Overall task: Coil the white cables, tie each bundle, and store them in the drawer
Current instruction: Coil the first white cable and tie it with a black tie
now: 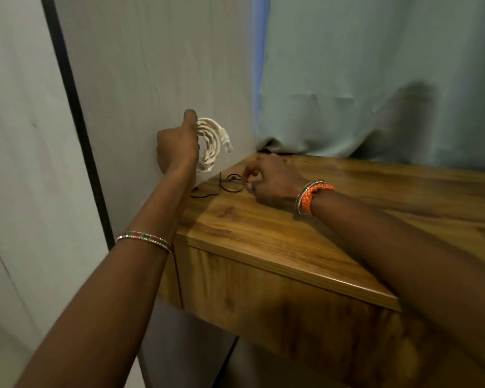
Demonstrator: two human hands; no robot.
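- The left hand [177, 147] grips a coiled white cable [210, 144], held in the air just off the wooden desk's [263, 225] far left corner, plug end dangling.
- The right hand [269, 182] pinches at a thin black tie [227, 183] lying near that corner.
- Judged step: fetching the tie to bind this bundle.
- Next, the tie must wrap around the coil while the loops stay gathered.
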